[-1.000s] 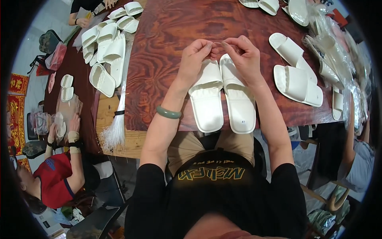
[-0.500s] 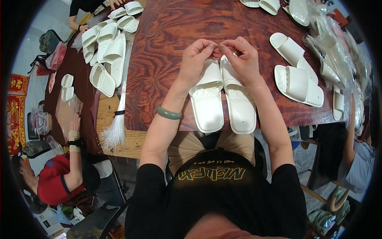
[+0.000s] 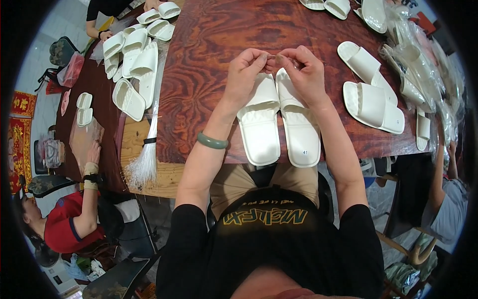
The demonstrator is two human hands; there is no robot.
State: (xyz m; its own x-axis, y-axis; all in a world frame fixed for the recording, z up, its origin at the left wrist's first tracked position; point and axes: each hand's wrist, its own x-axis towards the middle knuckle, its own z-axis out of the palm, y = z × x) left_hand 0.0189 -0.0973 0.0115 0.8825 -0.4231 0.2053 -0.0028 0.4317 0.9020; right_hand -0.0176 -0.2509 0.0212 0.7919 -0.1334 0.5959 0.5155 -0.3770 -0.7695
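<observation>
**Both hands pinched together above a pair of white slippers**

The left hand (image 3: 245, 69) and the right hand (image 3: 303, 70) are raised over the toe end of a pair of white slippers (image 3: 279, 119), fingertips meeting between them. Each hand is narrowed to a pinch, thumb against forefinger; whatever is pinched there is too small to identify (possibly nothing but the fingertips themselves). The left wrist carries a green bangle (image 3: 212, 141).

The slippers lie side by side, touching along their inner edges, soles down, on the near edge of the dark red wooden tabletop (image 3: 214, 45), heels toward the person and slightly overhanging the edge. The right slipper's heel bears a small printed mark.

To the right, well apart from the pair, a second pair of white slippers (image 3: 371, 92) lies at an angle on the same tabletop. Beyond it, along the right rim, clear plastic bags (image 3: 423, 65) are heaped, some with slippers inside.

To the left, a pale fibre brush (image 3: 145, 154) rests across a lighter wooden board just beside the tabletop. Further left, a loose stack of white slippers (image 3: 132, 65) covers a darker adjoining table.

A seated person in a red top (image 3: 67, 226) is at lower left, one hand on a plastic bag there
</observation>
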